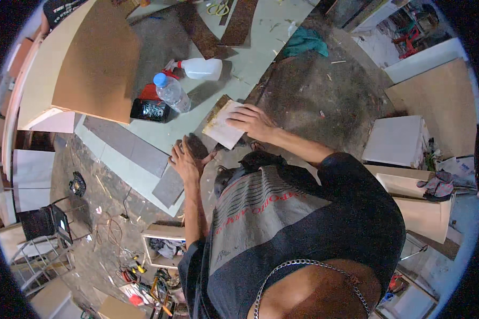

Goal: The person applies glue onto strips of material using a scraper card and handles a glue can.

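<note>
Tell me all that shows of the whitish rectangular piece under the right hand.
The whitish rectangular piece looks flat, with yellow-brown staining along its upper-left side; its material is unclear. A brown strip shows beyond that side, though whether it belongs to the piece or lies beneath cannot be told. It sits aslant by the edge of the pale green surface. The right hand lays its fingers over the upper-right part, hiding some of it.
</note>
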The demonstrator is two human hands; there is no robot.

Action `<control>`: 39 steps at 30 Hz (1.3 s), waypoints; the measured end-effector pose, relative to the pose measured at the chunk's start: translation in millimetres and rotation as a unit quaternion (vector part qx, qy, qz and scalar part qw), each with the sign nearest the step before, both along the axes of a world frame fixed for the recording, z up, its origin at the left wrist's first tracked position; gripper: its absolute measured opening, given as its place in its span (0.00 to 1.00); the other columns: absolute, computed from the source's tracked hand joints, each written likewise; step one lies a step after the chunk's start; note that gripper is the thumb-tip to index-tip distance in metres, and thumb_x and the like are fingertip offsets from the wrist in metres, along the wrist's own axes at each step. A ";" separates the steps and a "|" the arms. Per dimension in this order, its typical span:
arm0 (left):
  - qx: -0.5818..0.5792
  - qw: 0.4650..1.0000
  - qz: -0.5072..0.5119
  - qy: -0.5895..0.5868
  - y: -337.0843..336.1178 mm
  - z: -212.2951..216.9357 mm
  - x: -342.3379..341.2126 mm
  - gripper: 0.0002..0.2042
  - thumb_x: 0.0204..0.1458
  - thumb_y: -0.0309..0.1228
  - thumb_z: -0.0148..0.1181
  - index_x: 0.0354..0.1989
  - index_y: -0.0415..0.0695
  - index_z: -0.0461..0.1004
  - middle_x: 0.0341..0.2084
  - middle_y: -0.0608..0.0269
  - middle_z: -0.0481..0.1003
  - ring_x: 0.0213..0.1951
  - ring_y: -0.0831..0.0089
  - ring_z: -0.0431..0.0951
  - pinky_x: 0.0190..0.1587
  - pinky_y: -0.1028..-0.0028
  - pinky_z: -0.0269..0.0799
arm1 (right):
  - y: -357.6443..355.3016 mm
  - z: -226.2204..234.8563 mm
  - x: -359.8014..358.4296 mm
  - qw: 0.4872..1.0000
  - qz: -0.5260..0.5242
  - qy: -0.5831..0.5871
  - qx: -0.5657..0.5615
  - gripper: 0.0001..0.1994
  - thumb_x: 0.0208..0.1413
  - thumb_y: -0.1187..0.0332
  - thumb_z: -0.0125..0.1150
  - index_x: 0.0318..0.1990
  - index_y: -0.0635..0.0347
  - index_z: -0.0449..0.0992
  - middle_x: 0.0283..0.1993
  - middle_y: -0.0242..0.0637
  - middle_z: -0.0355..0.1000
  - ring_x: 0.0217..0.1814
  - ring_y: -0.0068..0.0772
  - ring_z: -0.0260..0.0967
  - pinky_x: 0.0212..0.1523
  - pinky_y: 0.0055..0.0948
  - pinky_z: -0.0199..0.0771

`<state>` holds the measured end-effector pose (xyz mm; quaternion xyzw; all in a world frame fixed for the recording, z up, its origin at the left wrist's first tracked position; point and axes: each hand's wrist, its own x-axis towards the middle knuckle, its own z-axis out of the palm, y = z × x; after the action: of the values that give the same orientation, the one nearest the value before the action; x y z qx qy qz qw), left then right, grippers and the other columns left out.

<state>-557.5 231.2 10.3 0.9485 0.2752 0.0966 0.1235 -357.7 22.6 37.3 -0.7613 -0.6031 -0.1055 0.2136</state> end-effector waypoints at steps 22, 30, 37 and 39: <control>-0.002 1.000 0.007 0.013 4.0 -11.0 -17.7 0.49 0.27 0.57 0.77 0.62 0.50 0.66 0.57 0.59 0.67 0.61 0.57 0.64 0.62 0.50 0.52 | 20.1 -47.0 4.9 0.996 0.018 -0.074 -0.046 0.17 0.56 0.66 0.51 0.52 0.44 0.77 0.58 0.28 0.73 0.65 0.31 0.65 0.68 0.43 0.59; 0.007 1.000 -0.002 0.007 4.7 -13.2 -18.3 0.49 0.23 0.55 0.78 0.61 0.51 0.67 0.55 0.61 0.68 0.58 0.58 0.66 0.59 0.52 0.56 | 14.6 -32.3 -65.5 0.997 -0.014 -0.006 -0.082 0.20 0.52 0.69 0.55 0.54 0.54 0.76 0.60 0.33 0.73 0.66 0.37 0.65 0.68 0.44 0.59; 0.023 0.999 -0.023 -0.002 8.5 -17.9 -21.2 0.51 0.22 0.55 0.78 0.62 0.52 0.66 0.54 0.62 0.69 0.58 0.57 0.66 0.57 0.52 0.58 | 18.9 -11.5 -93.8 0.979 -0.088 0.051 -0.176 0.23 0.49 0.70 0.58 0.56 0.57 0.75 0.59 0.35 0.73 0.64 0.38 0.66 0.64 0.41 0.63; 0.038 0.999 -0.033 -0.012 11.6 -21.7 -22.6 0.50 0.22 0.56 0.77 0.62 0.52 0.67 0.54 0.62 0.69 0.58 0.57 0.66 0.57 0.52 0.58 | 16.7 -1.4 -97.0 0.977 -0.095 0.051 -0.183 0.23 0.48 0.71 0.59 0.56 0.57 0.75 0.59 0.36 0.73 0.64 0.38 0.67 0.63 0.41 0.64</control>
<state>-580.1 242.7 -11.4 0.9599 0.2385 0.1140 0.0935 -454.8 39.3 35.9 -0.8457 -0.5253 0.0256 0.0903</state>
